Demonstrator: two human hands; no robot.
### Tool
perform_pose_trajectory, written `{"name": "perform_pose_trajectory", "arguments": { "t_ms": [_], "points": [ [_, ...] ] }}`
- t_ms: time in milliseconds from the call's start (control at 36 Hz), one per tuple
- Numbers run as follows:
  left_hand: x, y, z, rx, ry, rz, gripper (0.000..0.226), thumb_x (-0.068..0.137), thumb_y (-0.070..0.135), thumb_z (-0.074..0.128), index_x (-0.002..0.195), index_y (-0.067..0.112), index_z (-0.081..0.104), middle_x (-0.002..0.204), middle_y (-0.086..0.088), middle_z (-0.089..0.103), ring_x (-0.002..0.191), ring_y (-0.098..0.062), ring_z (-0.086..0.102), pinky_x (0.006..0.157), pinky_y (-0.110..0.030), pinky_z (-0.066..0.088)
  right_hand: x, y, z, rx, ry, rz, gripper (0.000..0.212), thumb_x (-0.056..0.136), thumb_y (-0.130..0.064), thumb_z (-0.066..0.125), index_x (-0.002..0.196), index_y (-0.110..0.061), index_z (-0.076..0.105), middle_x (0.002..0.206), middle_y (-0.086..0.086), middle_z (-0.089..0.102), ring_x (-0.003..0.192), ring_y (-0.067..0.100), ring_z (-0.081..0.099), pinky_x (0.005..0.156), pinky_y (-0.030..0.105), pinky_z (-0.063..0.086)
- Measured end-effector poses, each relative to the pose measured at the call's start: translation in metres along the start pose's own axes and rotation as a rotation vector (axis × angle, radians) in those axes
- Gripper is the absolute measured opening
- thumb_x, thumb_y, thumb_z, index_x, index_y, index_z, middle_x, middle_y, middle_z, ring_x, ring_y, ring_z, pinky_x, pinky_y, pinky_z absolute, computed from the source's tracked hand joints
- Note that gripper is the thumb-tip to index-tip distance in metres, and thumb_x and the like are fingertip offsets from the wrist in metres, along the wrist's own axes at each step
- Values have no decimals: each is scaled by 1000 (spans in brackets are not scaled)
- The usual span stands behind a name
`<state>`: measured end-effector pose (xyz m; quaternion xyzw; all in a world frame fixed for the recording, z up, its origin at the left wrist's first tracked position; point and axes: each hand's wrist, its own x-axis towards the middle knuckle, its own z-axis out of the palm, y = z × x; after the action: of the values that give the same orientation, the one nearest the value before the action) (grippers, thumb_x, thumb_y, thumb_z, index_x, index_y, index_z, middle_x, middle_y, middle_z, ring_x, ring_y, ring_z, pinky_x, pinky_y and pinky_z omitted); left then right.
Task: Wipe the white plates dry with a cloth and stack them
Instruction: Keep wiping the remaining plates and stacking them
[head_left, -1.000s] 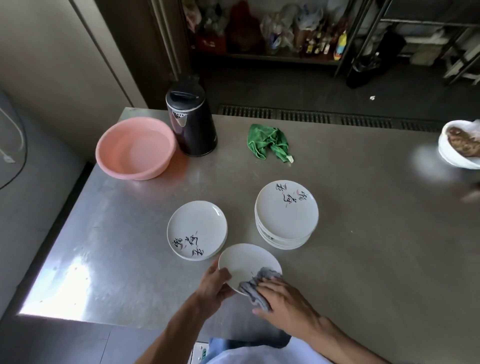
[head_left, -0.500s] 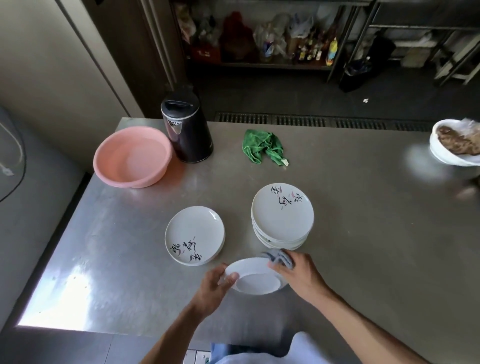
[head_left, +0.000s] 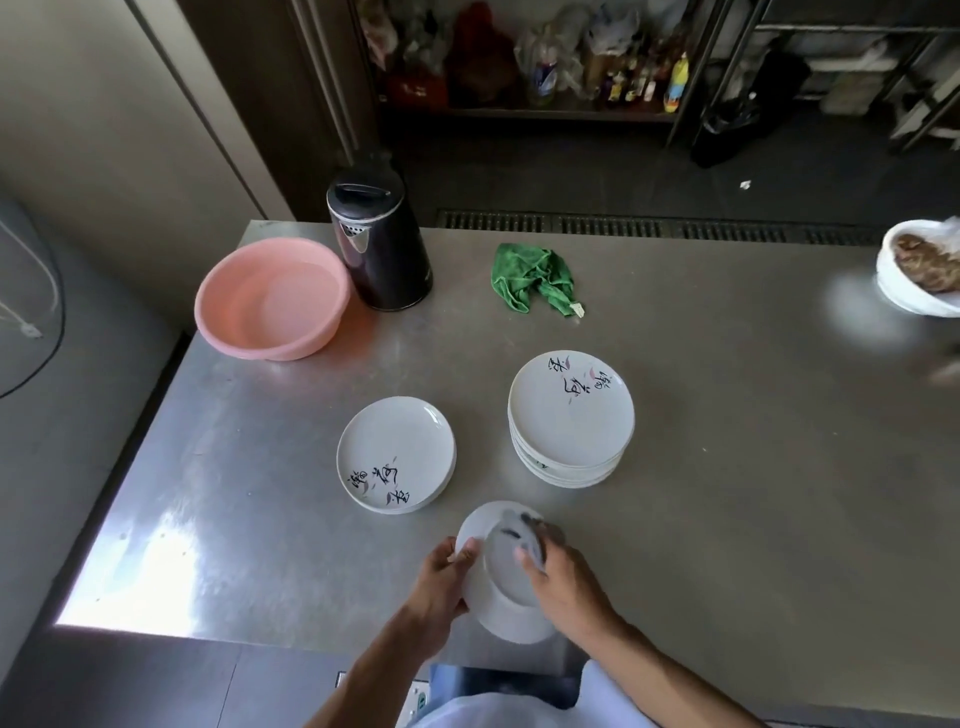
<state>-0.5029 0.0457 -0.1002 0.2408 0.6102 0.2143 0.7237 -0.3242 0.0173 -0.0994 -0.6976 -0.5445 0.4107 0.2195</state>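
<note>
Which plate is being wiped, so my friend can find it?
Look at the steel table, at its near edge, nearer than the tall plate stack. That plate is the only one in hands: the left hand grips its rim, the right hand presses a grey cloth on it.

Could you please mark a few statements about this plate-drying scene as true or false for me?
1. The left hand grips a plate by its rim. True.
2. The right hand holds nothing. False: it presses a grey cloth against the plate.
3. The green cloth lies on the table, away from both hands. True.
4. The pink basin stands beside the black kettle. True.
5. The left pile of plates is the taller one. False: the right pile is taller.
</note>
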Motion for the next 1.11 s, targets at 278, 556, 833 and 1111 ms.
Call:
{"name": "perform_pose_trajectory", "arguments": {
  "t_ms": [278,556,833,1111],
  "points": [
    [13,15,6,-47,76,-81,33,107,33,52,123,6,60,116,-20,70,101,-32,65,82,-40,57,-17,34,-14,-316,-309,-417,54,107,-40,36,157,-25,21,163,-14,14,152,3,9,123,20,8],
    [7,12,14,-29,1,-50,31,108,32,50,124,7,57,113,-17,68,101,-28,64,80,-36,55,6,5,7,-423,-160,-131,59,108,-38,30,159,-15,13,167,3,10,154,19,7,123,26,-1],
    [4,8,-3,-31,34,-30,47,100,42,60,127,4,58,108,-18,69,98,-31,66,73,-38,56,-12,24,-12,-246,-302,-245,55,106,-38,38,158,-26,24,161,-18,13,152,2,7,120,15,9],
    [-3,18,3,59,-69,41,27,103,36,58,123,20,68,115,-12,75,105,-30,72,78,-38,60,23,-15,17,-307,-103,-241,53,107,-39,30,157,-25,25,163,-1,25,152,15,17,123,24,0]
  ]
}}
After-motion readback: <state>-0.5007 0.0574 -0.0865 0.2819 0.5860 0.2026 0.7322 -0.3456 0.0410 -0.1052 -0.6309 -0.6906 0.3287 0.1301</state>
